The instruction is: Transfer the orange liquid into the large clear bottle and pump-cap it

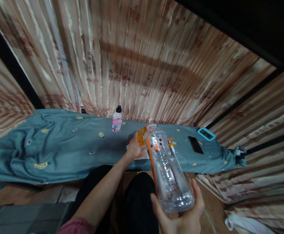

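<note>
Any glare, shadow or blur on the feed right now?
Head view: white glints on the clear bottle; same view, a dark shadow band across the pleated curtain; head view again, print on the pink-labelled bottle too soft to read.

Right grip [184,218] holds a clear bottle [168,172], left grip [134,147] an orange object [141,136].

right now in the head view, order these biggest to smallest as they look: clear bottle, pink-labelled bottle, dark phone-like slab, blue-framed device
1. Clear bottle, helped by being nearer the camera
2. Pink-labelled bottle
3. Blue-framed device and dark phone-like slab: too alike to rank
</note>
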